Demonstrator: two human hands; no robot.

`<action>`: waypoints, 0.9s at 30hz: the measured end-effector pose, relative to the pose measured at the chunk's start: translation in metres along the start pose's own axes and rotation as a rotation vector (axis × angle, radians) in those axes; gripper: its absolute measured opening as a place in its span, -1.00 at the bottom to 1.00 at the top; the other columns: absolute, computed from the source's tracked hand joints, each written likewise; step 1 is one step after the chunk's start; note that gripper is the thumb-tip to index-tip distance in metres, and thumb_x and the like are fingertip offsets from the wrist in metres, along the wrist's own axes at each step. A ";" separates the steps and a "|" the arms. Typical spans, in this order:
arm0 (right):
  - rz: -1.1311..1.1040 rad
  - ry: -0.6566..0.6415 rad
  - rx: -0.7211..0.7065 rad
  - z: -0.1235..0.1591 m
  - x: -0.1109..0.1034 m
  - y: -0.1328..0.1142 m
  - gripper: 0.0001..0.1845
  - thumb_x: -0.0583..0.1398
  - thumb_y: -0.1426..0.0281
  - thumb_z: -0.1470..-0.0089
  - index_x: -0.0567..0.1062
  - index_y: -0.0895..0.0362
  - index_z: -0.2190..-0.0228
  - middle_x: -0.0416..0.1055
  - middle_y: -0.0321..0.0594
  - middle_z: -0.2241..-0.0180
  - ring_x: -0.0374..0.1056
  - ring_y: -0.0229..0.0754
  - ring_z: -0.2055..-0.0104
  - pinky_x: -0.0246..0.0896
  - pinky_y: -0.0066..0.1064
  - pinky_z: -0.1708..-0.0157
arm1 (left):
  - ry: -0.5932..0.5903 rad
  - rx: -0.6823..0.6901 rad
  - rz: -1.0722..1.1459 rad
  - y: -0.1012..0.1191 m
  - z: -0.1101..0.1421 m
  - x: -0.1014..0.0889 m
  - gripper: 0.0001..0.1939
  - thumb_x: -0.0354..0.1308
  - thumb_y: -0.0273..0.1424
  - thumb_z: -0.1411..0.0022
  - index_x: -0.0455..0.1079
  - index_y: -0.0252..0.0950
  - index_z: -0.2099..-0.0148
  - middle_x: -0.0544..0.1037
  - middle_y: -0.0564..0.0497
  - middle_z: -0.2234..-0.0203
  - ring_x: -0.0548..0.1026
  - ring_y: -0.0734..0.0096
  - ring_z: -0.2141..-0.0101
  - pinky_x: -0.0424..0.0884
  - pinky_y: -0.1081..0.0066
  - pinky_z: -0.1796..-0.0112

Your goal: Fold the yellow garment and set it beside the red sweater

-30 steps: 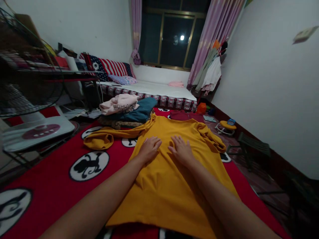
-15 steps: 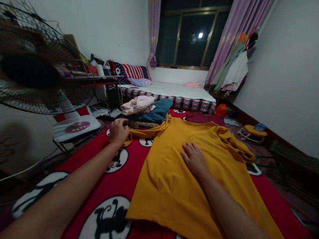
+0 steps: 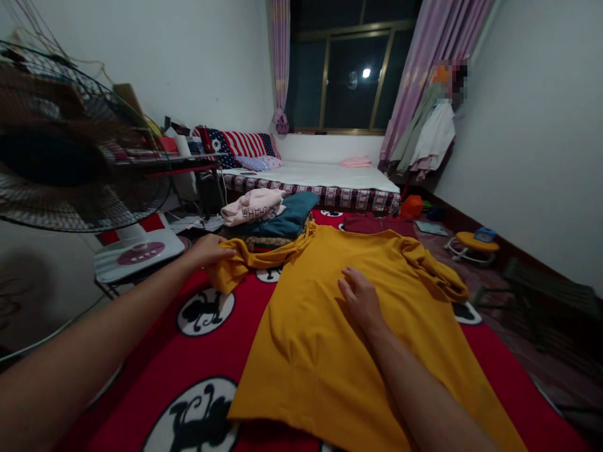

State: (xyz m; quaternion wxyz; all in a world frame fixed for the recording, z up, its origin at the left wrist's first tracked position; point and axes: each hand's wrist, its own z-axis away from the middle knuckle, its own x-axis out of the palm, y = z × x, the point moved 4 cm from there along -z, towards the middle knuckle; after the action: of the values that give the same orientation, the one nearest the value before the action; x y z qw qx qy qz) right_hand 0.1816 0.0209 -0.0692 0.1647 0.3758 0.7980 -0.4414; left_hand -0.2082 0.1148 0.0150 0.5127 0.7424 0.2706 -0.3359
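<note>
A mustard-yellow long-sleeved shirt [image 3: 311, 333] lies spread on the red blanket [image 3: 188, 351], its hem toward me. My left hand [image 3: 210, 250] is closed on the end of its left-side sleeve, and the cuff part hangs just below the fingers. Over the middle of the shirt's body is my right hand [image 3: 362, 298], fingers apart and holding nothing; whether it presses on the cloth I cannot tell. The other sleeve is bunched at the shirt's right side. Just beyond the held sleeve stands a stack of folded clothes, with a teal garment [image 3: 296, 216] and a pale pink garment [image 3: 252, 207] on top.
A dark red garment [image 3: 377, 223] lies beyond the shirt's collar. At the left are a fan [image 3: 61, 157] and a white chair [image 3: 141, 251]. A bed [image 3: 311, 172] stands under the window. On the right are a yellow stool [image 3: 471, 245] and a dark folding seat [image 3: 546, 282].
My left hand has taken hold of the sleeve end and drawn it out to the left. The right hand stays over the shirt. The view has shifted slightly.
</note>
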 end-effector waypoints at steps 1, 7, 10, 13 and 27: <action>-0.098 0.090 0.011 -0.001 -0.005 0.000 -0.67 0.06 0.26 -0.17 0.48 0.17 0.15 0.43 0.00 0.02 0.33 -0.04 -0.04 0.22 -0.18 -0.03 | 0.006 -0.079 -0.053 0.020 -0.007 -0.008 -0.78 0.21 -0.43 -0.02 0.42 -0.58 0.46 0.32 0.17 0.76 0.33 0.60 0.60 0.20 0.61 0.50; -0.322 0.179 -0.080 0.008 -0.027 -0.018 -0.66 0.00 0.23 -0.25 0.45 0.12 0.42 0.38 -0.26 0.46 0.33 -0.25 0.43 0.22 -0.42 0.36 | 0.295 0.257 0.255 0.204 -0.044 0.009 -0.68 0.19 -0.49 -0.06 0.47 -0.43 0.09 0.57 -0.02 0.29 0.48 0.41 0.28 0.39 0.47 0.21; -0.229 -0.112 -0.226 0.017 -0.024 -0.031 -0.59 0.00 0.24 -0.26 0.40 0.12 0.55 0.33 -0.29 0.57 0.27 -0.29 0.51 0.12 -0.46 0.43 | -0.031 0.492 0.533 0.269 -0.034 0.071 -0.32 0.22 -0.36 -0.12 0.15 -0.30 -0.27 0.41 -0.15 -0.08 0.44 0.27 0.01 0.35 0.30 0.02; -0.148 -0.238 -0.302 0.022 -0.022 -0.036 -0.56 0.01 0.24 -0.26 0.37 0.12 0.60 0.33 -0.28 0.58 0.25 -0.30 0.51 0.08 -0.46 0.44 | -0.276 0.598 0.573 0.275 -0.007 0.117 -0.27 0.25 -0.19 -0.11 0.15 -0.23 -0.29 0.24 -0.17 -0.23 0.27 0.12 -0.17 0.26 0.19 -0.08; -0.095 0.005 -0.035 -0.004 -0.002 -0.002 -0.82 0.09 0.45 -0.04 0.49 0.15 0.33 0.43 -0.12 0.25 0.34 -0.19 0.37 0.27 -0.37 0.29 | -0.250 -0.111 -0.375 0.107 0.096 0.092 -0.54 0.14 0.05 -0.03 0.50 -0.19 0.20 0.60 -0.02 0.40 0.53 0.20 0.35 0.22 0.42 0.46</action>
State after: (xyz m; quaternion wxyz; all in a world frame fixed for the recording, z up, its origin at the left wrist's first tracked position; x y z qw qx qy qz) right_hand 0.1817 0.0223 -0.0642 0.1482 0.3358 0.8229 -0.4337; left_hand -0.0919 -0.0054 -0.0180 0.5110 0.6025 0.3561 -0.4991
